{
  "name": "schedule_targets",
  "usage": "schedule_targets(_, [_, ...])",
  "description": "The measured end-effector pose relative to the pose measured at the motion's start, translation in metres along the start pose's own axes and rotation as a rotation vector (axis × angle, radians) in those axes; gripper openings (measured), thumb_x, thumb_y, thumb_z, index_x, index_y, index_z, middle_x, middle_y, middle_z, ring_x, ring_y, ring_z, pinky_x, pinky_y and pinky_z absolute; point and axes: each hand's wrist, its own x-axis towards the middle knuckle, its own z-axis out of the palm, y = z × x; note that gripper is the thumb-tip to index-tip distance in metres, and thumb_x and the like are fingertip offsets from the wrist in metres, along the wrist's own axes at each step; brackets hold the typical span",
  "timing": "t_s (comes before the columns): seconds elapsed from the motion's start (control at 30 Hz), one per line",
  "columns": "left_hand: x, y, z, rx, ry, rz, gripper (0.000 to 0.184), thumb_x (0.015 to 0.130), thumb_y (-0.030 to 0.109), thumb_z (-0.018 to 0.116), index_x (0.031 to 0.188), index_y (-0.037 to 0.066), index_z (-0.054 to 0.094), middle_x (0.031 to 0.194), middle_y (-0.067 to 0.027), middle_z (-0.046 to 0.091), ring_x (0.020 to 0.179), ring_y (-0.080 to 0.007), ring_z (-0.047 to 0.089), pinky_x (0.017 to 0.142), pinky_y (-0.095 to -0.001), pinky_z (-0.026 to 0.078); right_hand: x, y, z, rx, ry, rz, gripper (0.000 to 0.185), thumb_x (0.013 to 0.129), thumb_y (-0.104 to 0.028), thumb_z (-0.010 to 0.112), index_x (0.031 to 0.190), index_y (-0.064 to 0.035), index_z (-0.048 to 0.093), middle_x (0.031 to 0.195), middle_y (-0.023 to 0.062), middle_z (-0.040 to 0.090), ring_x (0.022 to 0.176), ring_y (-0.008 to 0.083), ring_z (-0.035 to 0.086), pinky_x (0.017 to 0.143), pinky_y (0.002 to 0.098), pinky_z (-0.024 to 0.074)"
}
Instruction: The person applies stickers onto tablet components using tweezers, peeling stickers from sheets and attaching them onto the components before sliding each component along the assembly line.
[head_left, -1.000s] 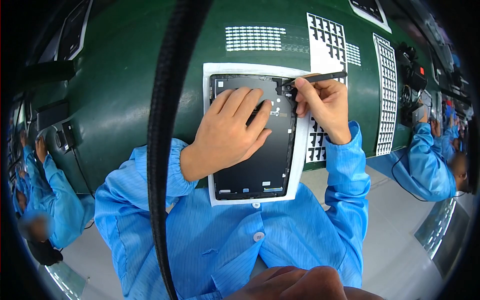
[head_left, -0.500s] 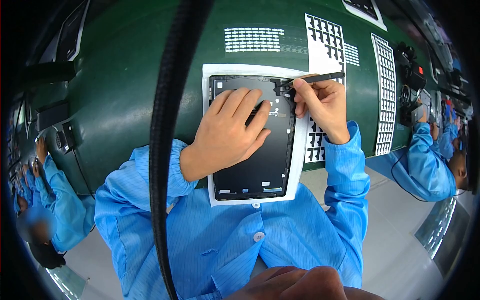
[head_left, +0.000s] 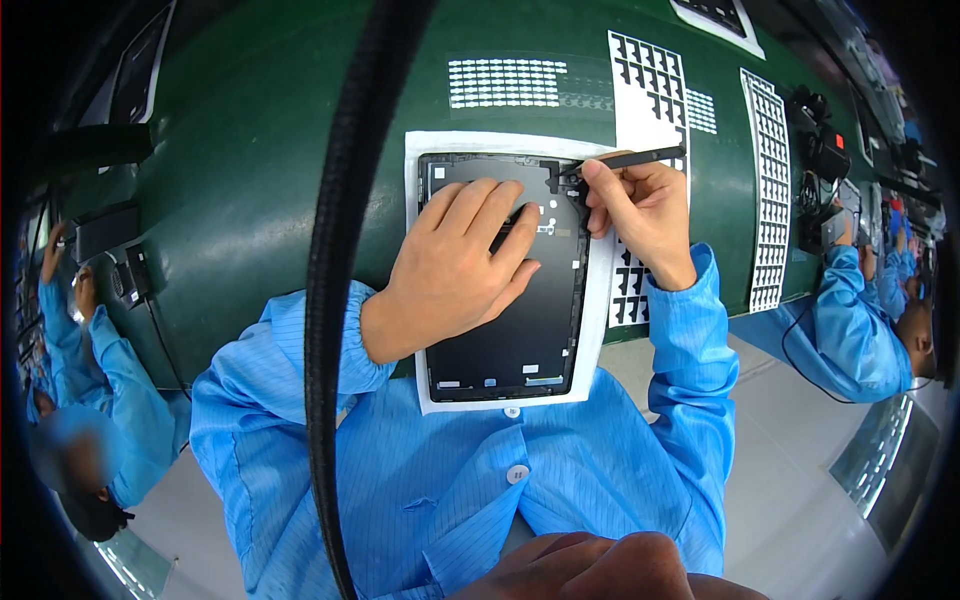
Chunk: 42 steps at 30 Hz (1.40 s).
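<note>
A black tablet housing lies on a white sheet in front of me, its inner side up with small white stickers on it. My left hand rests on the housing with fingers spread, holding nothing. At the housing's upper right corner, my right hand is closed around black tweezers. Their tips point left at a small black adhesive piece near the corner. My fingers partly hide the tips, so I cannot tell whether they touch it.
Beside my right hand lies a sheet of black stickers, with a second sticker sheet farther right. A strip of white stickers is above the housing. A black cable crosses the view. Co-workers in blue sleeves sit at both sides.
The tweezers and my right hand have shifted very slightly left. My left hand stays put. At the far left, a co-worker's hands have moved up toward a black box.
</note>
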Motion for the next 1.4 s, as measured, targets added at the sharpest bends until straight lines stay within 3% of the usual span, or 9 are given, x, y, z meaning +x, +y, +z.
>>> schedule_targets(0.83, [0.016,-0.006,-0.006,0.051,-0.049,0.011,0.061,0.074,0.033,0.074,0.128,0.008,0.063,0.120,-0.0134,0.055,0.107,-0.0303,0.050,0.088,-0.0416,0.043,-0.002,-0.002,0.005,-0.030,0.057,-0.006,0.026,0.093,-0.015,0.071,0.088,0.0103,0.069,0.062,0.0075,0.065,0.048,0.0094,0.060,0.041,0.0219,0.0463])
schedule_targets(1.13, [0.020,-0.004,0.000,0.064,0.018,-0.013,0.062,0.074,0.037,0.074,0.129,0.010,0.063,0.115,-0.0131,0.054,0.102,-0.0294,0.049,0.086,-0.0420,0.042,0.009,-0.006,-0.017,0.212,0.245,-0.135,0.026,0.095,-0.018,0.069,0.089,0.0074,0.068,0.068,0.0091,0.065,0.048,0.0148,0.062,0.043,0.0252,0.0497])
schedule_targets(1.4, [0.020,0.002,0.008,0.101,0.052,-0.064,0.070,0.075,0.041,0.074,0.130,0.001,0.059,0.117,-0.0146,0.054,0.105,-0.0305,0.051,0.086,-0.0414,0.044,0.010,0.000,-0.019,0.232,0.242,-0.128,0.029,0.094,-0.021,0.070,0.090,0.0067,0.069,0.068,0.0081,0.065,0.048,0.0149,0.062,0.043,0.0253,0.0502])
